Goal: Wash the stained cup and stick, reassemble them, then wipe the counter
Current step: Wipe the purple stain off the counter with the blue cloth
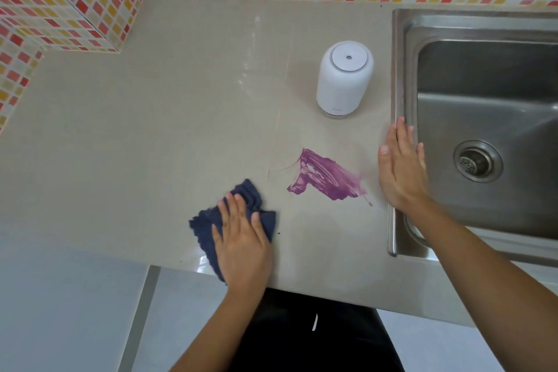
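Wiping looks to be the step in hand: the left hand (241,238) lies flat, fingers spread, pressing a dark blue cloth (208,226) onto the counter (151,130) near its front edge. Nothing is pinched; the palm simply pins the cloth down. The right hand (400,166) is open and empty, its palm resting where the counter meets the rim of the steel sink (401,69), apparently for bracing.

Between the two hands sits a purple smear (326,178), streaked and wet-looking, just right of the cloth and not yet touched by it. Behind the smear stands a white cup (344,78), upright beside the sink with a lid on top (the stick is not visible, so whether it is inside I cannot tell). The cup's outside shows no stain.

The cloth is soft and limp, so it will bunch under a sideways push unless the flat palm keeps weight across its middle; holding it there, not at a corner, seems best. The counter is glossy and probably slick, so the cloth should glide easily, though the smear may spread before it lifts. The cup looks light and smooth; a careless sweep could knock it, so strokes should stay clear of it.
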A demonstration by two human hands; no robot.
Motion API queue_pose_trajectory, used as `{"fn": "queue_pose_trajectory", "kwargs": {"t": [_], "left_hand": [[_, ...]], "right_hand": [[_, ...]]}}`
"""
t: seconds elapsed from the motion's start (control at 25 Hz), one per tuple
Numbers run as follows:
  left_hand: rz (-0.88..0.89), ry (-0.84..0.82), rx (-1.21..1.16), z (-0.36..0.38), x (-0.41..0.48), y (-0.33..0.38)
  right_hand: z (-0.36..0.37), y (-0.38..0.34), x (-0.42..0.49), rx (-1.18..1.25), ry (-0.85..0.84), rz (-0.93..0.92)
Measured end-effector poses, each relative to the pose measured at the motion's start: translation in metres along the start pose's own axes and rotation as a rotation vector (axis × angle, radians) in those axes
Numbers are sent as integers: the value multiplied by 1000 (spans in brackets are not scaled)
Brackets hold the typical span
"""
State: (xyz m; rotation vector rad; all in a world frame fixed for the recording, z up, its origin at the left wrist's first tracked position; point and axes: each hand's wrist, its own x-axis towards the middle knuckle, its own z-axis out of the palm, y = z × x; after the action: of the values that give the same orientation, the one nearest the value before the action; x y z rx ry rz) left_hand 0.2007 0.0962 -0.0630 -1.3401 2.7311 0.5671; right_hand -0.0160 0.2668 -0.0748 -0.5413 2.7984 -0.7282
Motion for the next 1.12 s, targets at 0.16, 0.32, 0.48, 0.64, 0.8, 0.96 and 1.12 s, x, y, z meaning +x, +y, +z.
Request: {"fn": "queue_pose_trajectory", "kwargs": {"t": [0.16, 0.32, 0.48, 0.64, 0.8, 0.96, 1.12], "left_hand": [[-24, 68, -40, -6, 61, 30], [175, -40, -261, 4, 79, 96], [924, -197, 75, 13, 14, 60], [772, -155, 245, 15, 44, 55], [811, -200, 226, 24, 58, 117], [925, -108, 230, 18, 38, 47], [730, -53, 248, -3, 97, 36]], "right_hand": [[0, 0, 0, 0, 1, -2], [0, 2, -1, 57, 8, -18], [-2, 3, -3, 141, 25, -46], [-22, 14, 19, 246, 35, -52], [-35, -7, 60, 512, -103, -109], [-35, -38, 98, 616, -255, -173], [-24, -55, 107, 535, -136, -96]]}}
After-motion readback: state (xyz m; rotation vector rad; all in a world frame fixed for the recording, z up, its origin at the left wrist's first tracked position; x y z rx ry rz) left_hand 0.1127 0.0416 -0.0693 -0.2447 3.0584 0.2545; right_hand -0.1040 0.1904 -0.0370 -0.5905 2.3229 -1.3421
